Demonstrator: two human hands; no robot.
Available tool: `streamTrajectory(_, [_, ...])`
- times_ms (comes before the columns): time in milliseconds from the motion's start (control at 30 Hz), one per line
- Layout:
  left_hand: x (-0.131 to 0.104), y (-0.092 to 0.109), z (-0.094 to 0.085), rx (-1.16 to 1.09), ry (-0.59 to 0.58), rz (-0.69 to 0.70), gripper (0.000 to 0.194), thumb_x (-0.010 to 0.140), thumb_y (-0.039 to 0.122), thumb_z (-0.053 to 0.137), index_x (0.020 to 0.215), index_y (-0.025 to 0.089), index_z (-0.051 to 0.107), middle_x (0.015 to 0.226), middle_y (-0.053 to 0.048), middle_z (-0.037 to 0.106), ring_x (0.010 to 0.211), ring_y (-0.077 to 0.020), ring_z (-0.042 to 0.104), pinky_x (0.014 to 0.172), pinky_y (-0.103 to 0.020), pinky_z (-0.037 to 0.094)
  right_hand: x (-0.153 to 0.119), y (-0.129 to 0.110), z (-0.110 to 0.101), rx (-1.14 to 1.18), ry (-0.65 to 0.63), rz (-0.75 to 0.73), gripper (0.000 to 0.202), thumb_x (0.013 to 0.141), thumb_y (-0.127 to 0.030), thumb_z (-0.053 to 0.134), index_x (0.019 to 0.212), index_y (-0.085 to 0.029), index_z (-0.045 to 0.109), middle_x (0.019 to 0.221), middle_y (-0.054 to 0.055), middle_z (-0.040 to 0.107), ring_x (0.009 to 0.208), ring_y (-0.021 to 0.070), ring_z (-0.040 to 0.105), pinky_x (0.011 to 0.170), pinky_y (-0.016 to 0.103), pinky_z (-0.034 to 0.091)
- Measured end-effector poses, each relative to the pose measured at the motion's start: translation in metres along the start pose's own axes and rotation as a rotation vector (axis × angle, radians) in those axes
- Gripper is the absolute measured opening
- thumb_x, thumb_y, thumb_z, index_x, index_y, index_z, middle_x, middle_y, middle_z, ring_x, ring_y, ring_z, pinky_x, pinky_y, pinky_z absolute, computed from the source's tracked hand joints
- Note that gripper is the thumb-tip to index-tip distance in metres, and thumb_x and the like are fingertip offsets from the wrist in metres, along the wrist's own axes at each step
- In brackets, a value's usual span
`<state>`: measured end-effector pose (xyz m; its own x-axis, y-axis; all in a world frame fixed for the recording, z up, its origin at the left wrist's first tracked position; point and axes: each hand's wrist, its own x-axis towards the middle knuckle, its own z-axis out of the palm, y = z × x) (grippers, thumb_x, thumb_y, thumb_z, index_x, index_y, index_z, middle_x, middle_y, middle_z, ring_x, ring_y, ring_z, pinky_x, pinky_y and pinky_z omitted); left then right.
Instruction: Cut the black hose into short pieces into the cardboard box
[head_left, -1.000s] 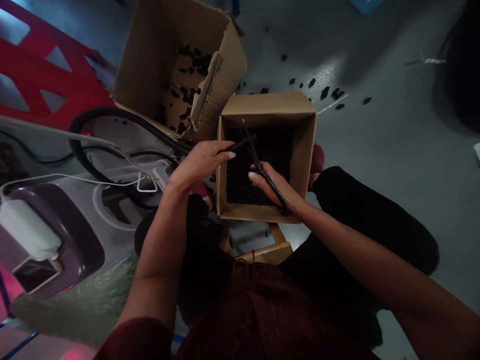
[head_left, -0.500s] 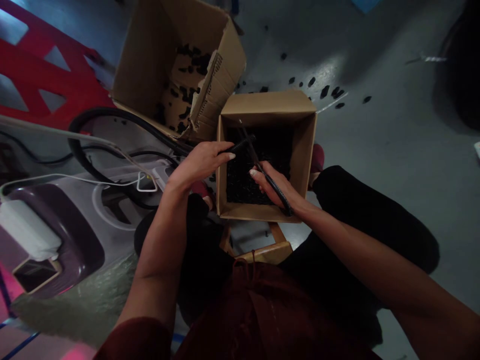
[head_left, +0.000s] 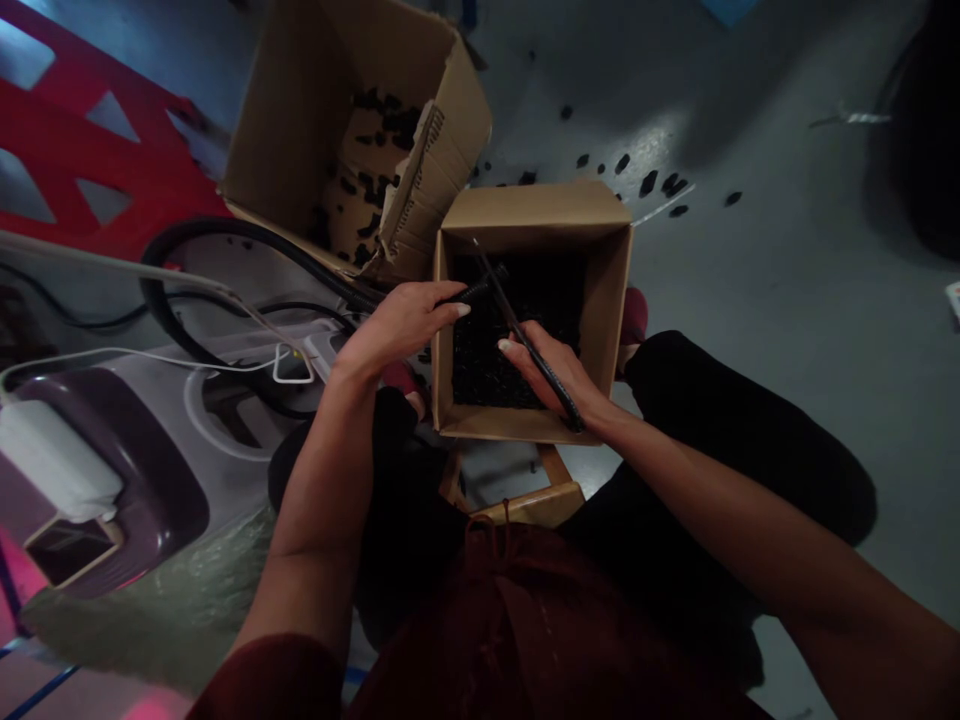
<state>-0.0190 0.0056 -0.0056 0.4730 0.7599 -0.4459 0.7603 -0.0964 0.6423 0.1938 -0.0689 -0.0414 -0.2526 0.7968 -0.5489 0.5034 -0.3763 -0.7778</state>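
Note:
Over the left rim of a cardboard box [head_left: 532, 210], my left hand [head_left: 409, 320] grips a black ribbed tube [head_left: 475, 292], whose short end sticks out past my fingers. The rest of the tube loops away to the left. My right hand [head_left: 546, 365] is closed around a dark cutting tool [head_left: 517, 325], and its long thin blades cross the tube just beyond my left fingertips. Whether the blades touch the tube is hard to tell. Many small black pieces [head_left: 491, 370] lie in the box below both hands.
A larger open carton [head_left: 292, 130] with black pieces stands at the upper left. Black bits [head_left: 649, 183] are scattered on the floor. At the left are a purple-grey stool [head_left: 150, 450], a white device [head_left: 56, 460], a phone [head_left: 71, 550] and a red frame [head_left: 90, 130].
The blades of the tool have come closer together, with their tips shifted slightly left. My right fingers have closed further around its handle. My left hand has barely moved.

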Motion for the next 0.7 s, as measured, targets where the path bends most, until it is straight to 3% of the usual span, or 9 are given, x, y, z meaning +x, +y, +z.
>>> streamTrajectory(433, [-0.0003,0.0019,-0.0046,0.065,0.008,-0.057,0.040,0.091,0.032,0.043,0.117,0.015,0.068,0.114,-0.007,0.071,0.100,-0.0191,0.063,0.092,-0.030,0.046,-0.0003,0.0006,0.0000,-0.044,-0.001,-0.014,0.034,0.090,-0.056,0.044,0.087,-0.023,0.050,0.077,0.003,0.061,0.068,0.0185,0.055,0.064,0.029,0.039])
streamTrajectory(700, [-0.0007,0.0012,-0.0052,0.094,-0.011,-0.094,0.038,0.090,0.032,0.045,0.114,0.017,0.069,0.108,-0.006,0.073,0.097,-0.0188,0.064,0.089,-0.029,0.046,-0.0002,0.0019,0.0015,-0.049,0.008,-0.036,0.029,0.090,-0.051,0.045,0.083,-0.023,0.048,0.076,0.002,0.061,0.069,0.0184,0.057,0.063,0.029,0.040])
